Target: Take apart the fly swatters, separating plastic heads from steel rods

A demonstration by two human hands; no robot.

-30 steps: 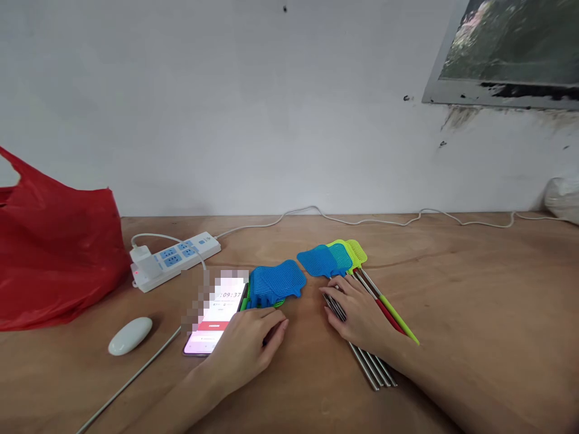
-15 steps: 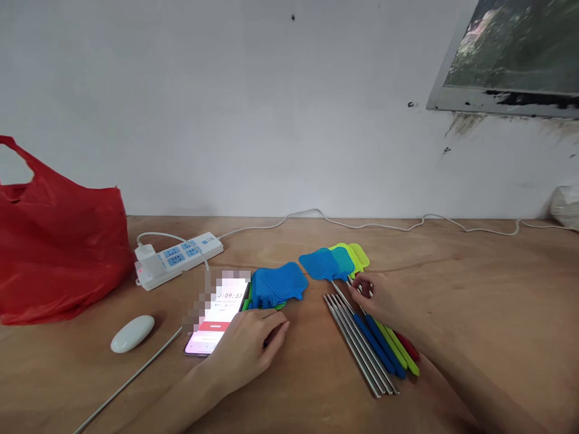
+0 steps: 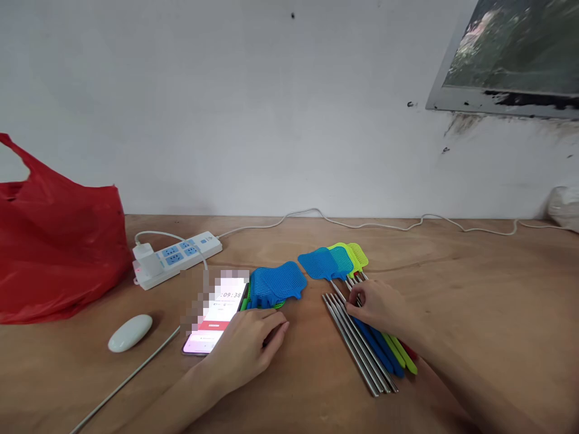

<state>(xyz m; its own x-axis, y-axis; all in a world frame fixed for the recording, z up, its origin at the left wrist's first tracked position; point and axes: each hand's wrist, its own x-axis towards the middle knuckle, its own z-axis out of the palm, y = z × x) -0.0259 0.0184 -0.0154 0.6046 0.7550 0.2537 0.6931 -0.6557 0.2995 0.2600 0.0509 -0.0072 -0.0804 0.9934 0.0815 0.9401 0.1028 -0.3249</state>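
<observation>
My right hand (image 3: 377,306) is bent over the shafts of several fly swatters, thumb and forefinger curled together. Whether it grips a shaft is hidden. These swatters have blue heads (image 3: 319,263) and yellow-green heads (image 3: 358,255), with blue handles (image 3: 382,349) and green handles (image 3: 401,352). Several loose steel rods (image 3: 355,349) lie side by side just left of the handles. My left hand (image 3: 253,337) rests beside the phone (image 3: 212,325), fingers loosely bent, thumb apart, nothing visible in it. Beyond its knuckles is a pile of blue swatter heads (image 3: 278,283), with green showing underneath.
A white power strip (image 3: 181,259) with a plugged-in charger (image 3: 148,259) stands at the back left. Nearby are a red plastic bag (image 3: 58,253) and a white mouse (image 3: 130,333). A thin white cable (image 3: 357,226) runs along the wall.
My right hand has slid a little toward me along the swatter shafts, now covering the tops of the handles. The left hand stays put, and the swatters and rods lie as before.
</observation>
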